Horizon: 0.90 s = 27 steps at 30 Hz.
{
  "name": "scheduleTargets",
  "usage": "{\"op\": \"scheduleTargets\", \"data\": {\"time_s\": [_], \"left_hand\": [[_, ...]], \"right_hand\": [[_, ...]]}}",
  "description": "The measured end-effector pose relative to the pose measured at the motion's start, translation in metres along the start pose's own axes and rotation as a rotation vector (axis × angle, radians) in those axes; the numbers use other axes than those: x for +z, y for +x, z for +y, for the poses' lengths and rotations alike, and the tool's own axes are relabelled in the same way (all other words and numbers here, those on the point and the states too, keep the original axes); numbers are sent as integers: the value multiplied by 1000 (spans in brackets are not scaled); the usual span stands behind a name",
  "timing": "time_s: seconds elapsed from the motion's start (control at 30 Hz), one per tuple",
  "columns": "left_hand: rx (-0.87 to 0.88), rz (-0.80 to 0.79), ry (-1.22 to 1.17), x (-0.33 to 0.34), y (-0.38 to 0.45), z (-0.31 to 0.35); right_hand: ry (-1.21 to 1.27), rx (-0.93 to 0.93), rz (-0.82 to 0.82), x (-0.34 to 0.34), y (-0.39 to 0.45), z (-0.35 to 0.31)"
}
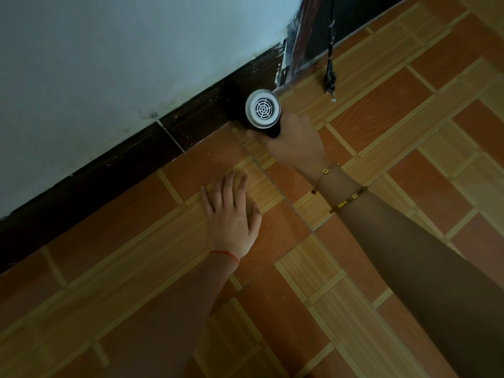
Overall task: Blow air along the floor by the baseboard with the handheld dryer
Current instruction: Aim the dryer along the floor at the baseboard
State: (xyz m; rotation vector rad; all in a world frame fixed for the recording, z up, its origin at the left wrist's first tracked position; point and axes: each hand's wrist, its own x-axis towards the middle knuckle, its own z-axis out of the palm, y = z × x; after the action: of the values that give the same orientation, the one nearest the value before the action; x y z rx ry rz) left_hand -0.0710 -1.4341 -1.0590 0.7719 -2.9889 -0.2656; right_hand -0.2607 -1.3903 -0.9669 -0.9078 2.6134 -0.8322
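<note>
Right hand (296, 144) grips our dryer (262, 110), its grille facing us, nozzle at the baseboard (191, 124); left hand (231, 214) rests spread flat on the floor (381, 105).

A room in a home, seen low at the wall's foot — wood-patterned orange and tan tiled floor (381, 110), dark wood-grain baseboard (114, 170), pale blue painted wall (109, 64) scuffed near the bottom, a black cord (330, 50) hanging down — plain domestic finishes.

head view | from above, tilted down | close over floor (354, 268); baseboard (109, 173)
</note>
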Motion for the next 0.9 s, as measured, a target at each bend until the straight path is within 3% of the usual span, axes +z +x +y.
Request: {"op": "scheduleTargets", "data": {"time_s": [0.23,0.53,0.73,0.9], "left_hand": [[-5,10,-23,1,0,0],[14,-18,-89,-4,-2,-5],[-85,-20,-58,-13,-27,-32],[-161,33,-6,-17,-53,-65]], "right_hand": [[-81,138,84,1,-7,0],[-22,-134,-160,8,-36,-23],[2,20,0,14,-44,-26],[-2,-28,0,32,-54,-41]]}}
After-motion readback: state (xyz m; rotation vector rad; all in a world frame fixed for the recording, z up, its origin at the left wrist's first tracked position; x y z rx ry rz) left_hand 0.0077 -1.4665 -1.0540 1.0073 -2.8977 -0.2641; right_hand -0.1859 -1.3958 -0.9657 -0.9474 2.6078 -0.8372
